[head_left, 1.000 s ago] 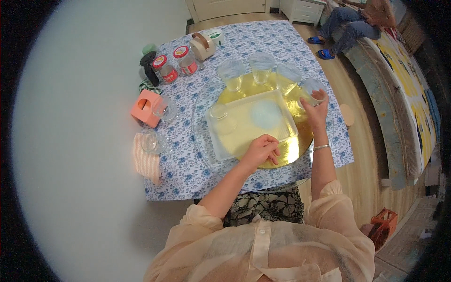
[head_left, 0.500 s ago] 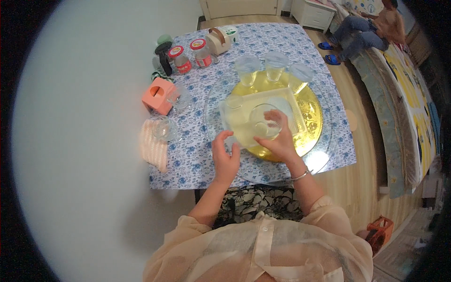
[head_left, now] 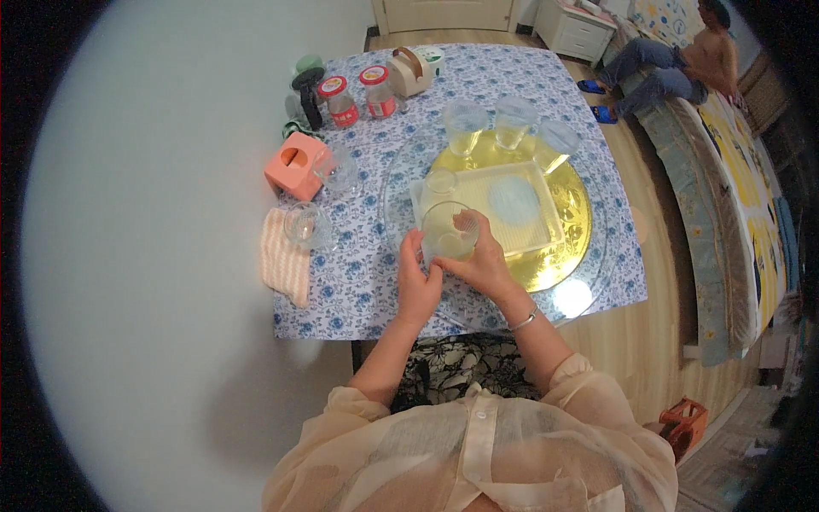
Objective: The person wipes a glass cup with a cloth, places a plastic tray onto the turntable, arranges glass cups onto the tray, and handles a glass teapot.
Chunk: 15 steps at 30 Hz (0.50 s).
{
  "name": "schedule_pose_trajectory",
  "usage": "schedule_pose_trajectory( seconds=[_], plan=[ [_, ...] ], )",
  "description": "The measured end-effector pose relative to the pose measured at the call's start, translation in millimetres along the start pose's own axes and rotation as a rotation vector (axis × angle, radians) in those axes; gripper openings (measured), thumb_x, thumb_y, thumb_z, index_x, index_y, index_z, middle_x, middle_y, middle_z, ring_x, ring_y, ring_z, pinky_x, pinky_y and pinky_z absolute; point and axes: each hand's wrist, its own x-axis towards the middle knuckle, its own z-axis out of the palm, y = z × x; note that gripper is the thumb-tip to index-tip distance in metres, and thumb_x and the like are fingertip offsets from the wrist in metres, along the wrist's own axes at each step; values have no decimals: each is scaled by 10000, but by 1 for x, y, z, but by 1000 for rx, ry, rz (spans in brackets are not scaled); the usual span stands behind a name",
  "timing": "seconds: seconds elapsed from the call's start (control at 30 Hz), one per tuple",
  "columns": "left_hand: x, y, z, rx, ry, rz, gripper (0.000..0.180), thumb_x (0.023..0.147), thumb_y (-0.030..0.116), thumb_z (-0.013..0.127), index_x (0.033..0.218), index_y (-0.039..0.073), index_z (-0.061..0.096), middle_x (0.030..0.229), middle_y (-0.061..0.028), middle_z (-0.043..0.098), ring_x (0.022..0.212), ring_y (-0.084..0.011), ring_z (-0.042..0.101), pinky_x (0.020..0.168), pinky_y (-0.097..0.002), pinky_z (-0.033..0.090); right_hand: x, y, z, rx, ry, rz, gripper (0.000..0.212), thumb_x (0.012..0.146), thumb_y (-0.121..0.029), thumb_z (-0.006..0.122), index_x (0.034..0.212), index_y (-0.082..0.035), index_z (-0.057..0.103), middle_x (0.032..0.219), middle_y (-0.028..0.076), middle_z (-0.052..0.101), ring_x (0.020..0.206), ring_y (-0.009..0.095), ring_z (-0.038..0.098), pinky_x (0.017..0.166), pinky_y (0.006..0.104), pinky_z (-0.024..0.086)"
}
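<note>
Between my hands, over the near left part of a white rectangular tray [head_left: 556, 224], is a clear cup [head_left: 447, 224] with its round rim facing up toward me. My right hand [head_left: 483, 260] wraps the cup's right side, fingers behind it and thumb in front. Against the left side rests my left hand [head_left: 420, 280], its fingers curved and its thumb close to the right thumb. Inside the tray lie a pale bluish round piece [head_left: 514, 200] and, at the left end, another clear round vessel [head_left: 441, 182].
The tray sits on a gold round plate [head_left: 580, 205] on a glass turntable. Three clear cups [head_left: 466, 128] stand behind. Leftward are glass cups [head_left: 307, 225], an orange box [head_left: 299, 166], a knitted cloth [head_left: 284, 264] and red-lidded jars [head_left: 376, 92]. A person sits on the bed [head_left: 742, 213].
The cup has moved left and nearer to me in my right hand. My left hand, apart from it before, has come in against its side. The pale round piece now shows uncovered.
</note>
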Motion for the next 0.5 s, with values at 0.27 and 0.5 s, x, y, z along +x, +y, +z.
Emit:
schedule_pose_trajectory(
  seconds=[0.27,0.5],
  plan=[
    [-11,-2,8,-201,25,23,500,785,-21,468,1238,1,260,1201,-164,355,1103,-250,402,931,-354,332,-12,1,-20,-144,-60,28,692,590,-246,751,1138,-31,387,1065,168,520,1008,315,501,861,362,396],
    [-10,-7,12,-278,54,-73,399,802,-49,420,1183,-9,306,1160,-147,394,1057,-219,428,895,-314,355,-28,43,-34,-456,97,-308,225,618,-110,677,811,-91,563,866,49,582,869,208,541,854,397,362]
  ],
)
